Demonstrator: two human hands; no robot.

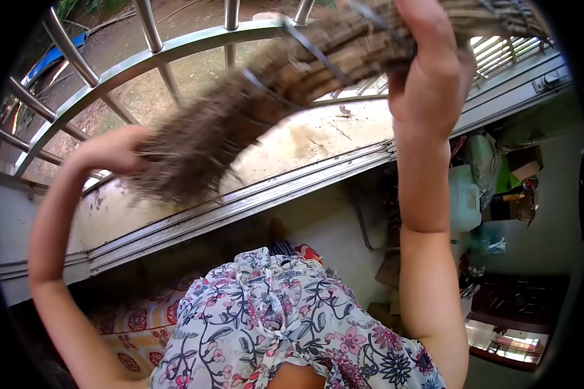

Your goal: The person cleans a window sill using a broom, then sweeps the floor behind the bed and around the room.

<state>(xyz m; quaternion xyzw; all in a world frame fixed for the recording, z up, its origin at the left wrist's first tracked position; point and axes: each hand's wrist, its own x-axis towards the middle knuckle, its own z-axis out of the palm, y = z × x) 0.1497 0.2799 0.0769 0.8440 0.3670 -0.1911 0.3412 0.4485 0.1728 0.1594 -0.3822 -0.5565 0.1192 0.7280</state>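
A brown bundled broom (266, 87) of stiff straw or twigs, bound with dark bands, is raised over the window sill (318, 133). My right hand (431, 74) is wrapped round its tied handle part at the upper right. The bristle end slants down to the left and is smeared by motion. Beside those bristles is my left hand (113, 152); its fingers are blurred and partly hidden, so I cannot tell whether it grips or only touches them. Bits of dirt and a dry leaf (344, 111) lie on the pale sill.
Curved metal bars (126, 61) enclose the sill on the far side, with bare ground beyond. A sliding window track (240, 204) runs along the near edge. Below right are a whitish plastic jug (464, 198) and a dark glossy unit (516, 305). Patterned cloth (136, 330) lies at lower left.
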